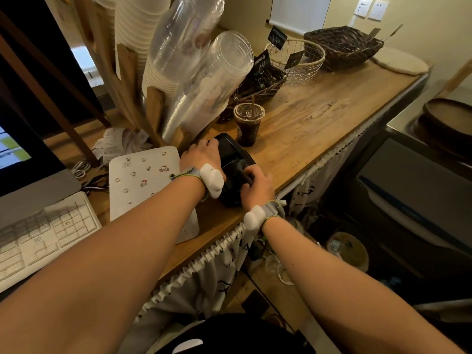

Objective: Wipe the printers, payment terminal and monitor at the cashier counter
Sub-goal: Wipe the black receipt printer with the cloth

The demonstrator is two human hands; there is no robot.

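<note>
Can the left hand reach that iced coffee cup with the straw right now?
Probably yes. The clear plastic cup of dark iced coffee stands just past the black payment terminal, with nothing between. But the left hand grips that terminal, so it must let go first.

Glossy black plastic terminal (pixel 233 159); grained wooden counter (pixel 319 118); clear plastic cups (pixel 209 80).

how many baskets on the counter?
3. A dark wicker basket at the counter's far end, a wire basket beside it, and a twig basket behind the iced drink. The clear cup stacks may hide more.
</note>
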